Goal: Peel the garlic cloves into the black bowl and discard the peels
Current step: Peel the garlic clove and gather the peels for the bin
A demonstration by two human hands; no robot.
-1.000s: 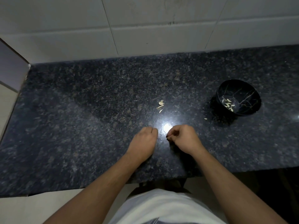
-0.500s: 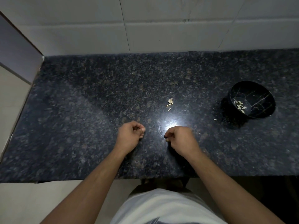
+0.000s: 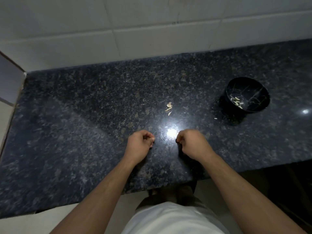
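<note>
From the head view, your left hand [image 3: 141,144] and right hand [image 3: 192,143] sit low over the near middle of the dark speckled bench [image 3: 84,132], apart from each other with a bright glare spot between them. Both have the fingers curled in; the left hand's fingertips are pressed against the thumb as if pinching something small, but nothing can be made out in that grip, and the right hand's grip is turned down toward the bench, so I cannot tell whether either one holds a clove or a scrap of skin. If you do have a clove there, work it over the bench with thumbnail against the root end and draw the skin off in one strip — small papery flakes scatter easily on this surface and are hard to spot against the speckle. Carry the bare clove to the black bowl [image 3: 247,95] before you let go, since it stands well apart, far to your right. The bowl is upright, glossy, veined with pale lines, and holds a few small pale pieces [image 3: 237,101] near its bottom; they look like peeled garlic, though they are too small to be sure. One pale fleck [image 3: 215,118] lies on the bench just beside the bowl. A little cluster of tan peels [image 3: 169,107] rests beyond your hands — gather these together for discarding.
</note>
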